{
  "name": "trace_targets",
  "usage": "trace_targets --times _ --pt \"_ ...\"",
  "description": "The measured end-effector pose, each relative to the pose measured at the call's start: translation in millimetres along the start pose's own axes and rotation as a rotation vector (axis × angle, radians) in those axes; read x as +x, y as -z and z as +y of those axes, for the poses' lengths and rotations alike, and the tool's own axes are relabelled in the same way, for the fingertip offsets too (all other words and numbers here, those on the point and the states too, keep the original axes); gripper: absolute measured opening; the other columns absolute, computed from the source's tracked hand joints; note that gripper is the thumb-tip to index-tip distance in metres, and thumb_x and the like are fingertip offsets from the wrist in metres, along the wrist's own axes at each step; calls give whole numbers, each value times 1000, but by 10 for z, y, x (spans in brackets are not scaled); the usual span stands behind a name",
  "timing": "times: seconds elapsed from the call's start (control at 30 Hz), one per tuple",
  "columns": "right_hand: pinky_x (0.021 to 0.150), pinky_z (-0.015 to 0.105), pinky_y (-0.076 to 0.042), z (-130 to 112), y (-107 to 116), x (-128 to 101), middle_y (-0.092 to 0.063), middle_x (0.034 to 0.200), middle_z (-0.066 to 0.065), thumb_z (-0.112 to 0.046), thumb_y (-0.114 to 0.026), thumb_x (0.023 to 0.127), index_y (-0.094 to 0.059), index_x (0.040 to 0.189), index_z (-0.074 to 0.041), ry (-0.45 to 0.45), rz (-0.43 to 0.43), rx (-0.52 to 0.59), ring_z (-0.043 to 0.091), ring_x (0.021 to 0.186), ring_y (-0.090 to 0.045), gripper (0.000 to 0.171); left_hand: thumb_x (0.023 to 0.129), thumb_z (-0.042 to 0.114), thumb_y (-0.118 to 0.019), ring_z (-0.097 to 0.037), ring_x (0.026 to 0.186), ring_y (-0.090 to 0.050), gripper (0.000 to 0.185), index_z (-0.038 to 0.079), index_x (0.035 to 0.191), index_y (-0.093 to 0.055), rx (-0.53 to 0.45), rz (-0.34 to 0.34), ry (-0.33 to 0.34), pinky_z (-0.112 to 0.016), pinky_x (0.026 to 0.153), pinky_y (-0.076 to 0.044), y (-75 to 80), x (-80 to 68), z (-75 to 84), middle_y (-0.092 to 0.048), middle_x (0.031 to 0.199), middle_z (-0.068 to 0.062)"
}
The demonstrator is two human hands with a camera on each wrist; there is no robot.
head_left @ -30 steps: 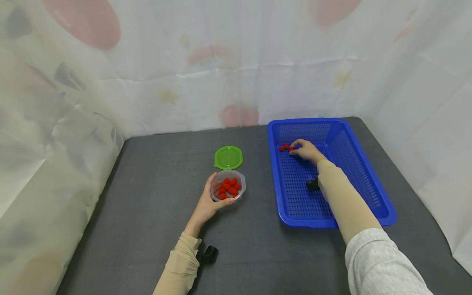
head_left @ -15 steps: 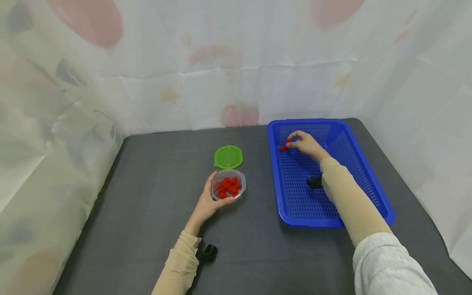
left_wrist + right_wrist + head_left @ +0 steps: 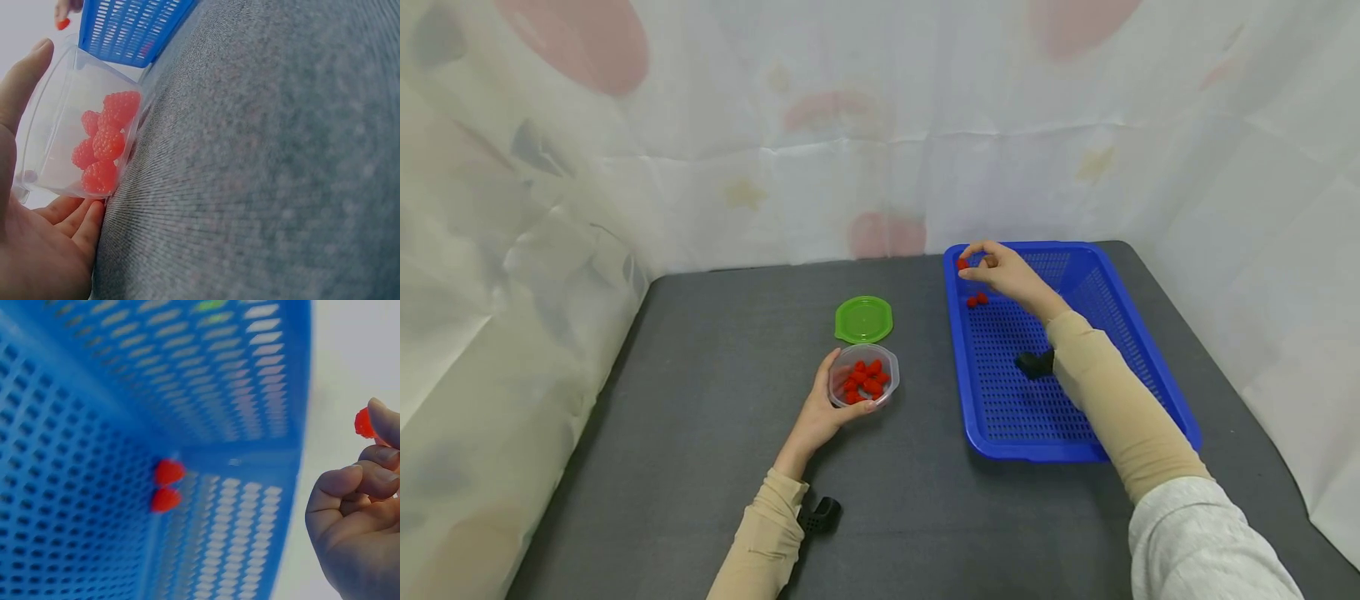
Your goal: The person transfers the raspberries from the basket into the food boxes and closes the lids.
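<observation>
My left hand (image 3: 817, 417) grips a clear plastic tub (image 3: 889, 360) from its left side, thumb along the near wall. Several red raspberries (image 3: 109, 144) lie inside, as the left wrist view shows. Above the far left corner of the blue basket (image 3: 970, 417), my right hand (image 3: 1003, 273) pinches one raspberry (image 3: 364, 423) between thumb and fingertips. Two other raspberries (image 3: 167, 485) sit in the basket's corner, below that hand. Behind the tub, a green lid (image 3: 864, 320) lies flat on the table.
A dark grey table (image 3: 715, 400) carries everything, and the basket stands at its right side. Patterned white sheets (image 3: 760, 167) hang at the back and both sides. A black wrist mount (image 3: 822, 517) sits on the left forearm, another (image 3: 1034, 364) on the right.
My right hand has lifted one raspberry from the small group in the basket and moved it up and to the left. The left hand and tub stay put.
</observation>
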State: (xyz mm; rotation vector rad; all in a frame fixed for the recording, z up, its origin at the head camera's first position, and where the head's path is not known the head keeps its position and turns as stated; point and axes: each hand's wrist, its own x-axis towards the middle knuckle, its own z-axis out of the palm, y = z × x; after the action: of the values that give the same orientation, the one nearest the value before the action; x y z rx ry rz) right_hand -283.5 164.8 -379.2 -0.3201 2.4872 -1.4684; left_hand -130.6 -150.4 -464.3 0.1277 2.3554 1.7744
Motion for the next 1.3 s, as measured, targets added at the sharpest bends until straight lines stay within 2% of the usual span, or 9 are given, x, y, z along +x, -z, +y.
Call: trace_targets --times 0.37,0.57,0.63,0.73,0.93,1.03,1.3 --pt "50 30 -28 -554 -211 -150 -40 66 0 -22 -62 90 -53 121 -14 118 -105 48 12 50 -30 34 77 17 -77 -32 136 -35 98 16 150 -11 6 6 12 -48 112 -29 -5 -13 16 -33 147 -18" --pt "52 31 -29 -670 -385 -120 -40 68 1 -32 -65 88 -56 114 -23 183 -162 8 16 53 -29 29 77 17 -76 -32 137 -33 98 16 150 -10 17 8 17 -48 112 -28 -6 -19 26 -33 148 -17" --pt "52 30 -30 -730 -448 -123 -40 67 0 -31 -66 87 -58 111 -23 204 -183 6 16 53 -29 27 78 16 -76 -32 137 -33 98 15 150 -10 15 7 18 -49 112 -27 -6 -14 19 -33 148 -18" --pt "55 29 -32 -807 -547 -117 -41 65 1 -26 -66 88 -59 111 -20 254 -223 4 16 54 -32 25 77 18 -77 -31 137 -34 99 18 150 -9 7 11 24 -49 112 -27 -3 35 -75 -33 148 -16" --pt "57 27 -34 -835 -758 -52 -43 66 4 -22 -63 89 -58 111 -19 303 -362 -30 15 54 -33 23 73 29 -80 -27 135 -37 103 27 149 -11 25 28 31 -49 111 -29 -8 132 -280 -36 146 -7" --pt "58 27 -35 -812 -868 -18 -43 65 4 -22 -62 90 -57 112 -19 303 -440 -55 14 54 -33 22 71 30 -81 -26 134 -39 104 30 148 -11 14 31 24 -49 110 -31 -13 134 -308 -36 146 -6" --pt "55 24 -34 -711 -1102 68 -42 61 -1 -16 -61 90 -58 110 -17 268 -565 -106 12 53 -35 21 70 31 -82 -25 134 -39 105 33 148 -11 25 25 18 -49 109 -32 -7 128 -308 -37 145 -4"
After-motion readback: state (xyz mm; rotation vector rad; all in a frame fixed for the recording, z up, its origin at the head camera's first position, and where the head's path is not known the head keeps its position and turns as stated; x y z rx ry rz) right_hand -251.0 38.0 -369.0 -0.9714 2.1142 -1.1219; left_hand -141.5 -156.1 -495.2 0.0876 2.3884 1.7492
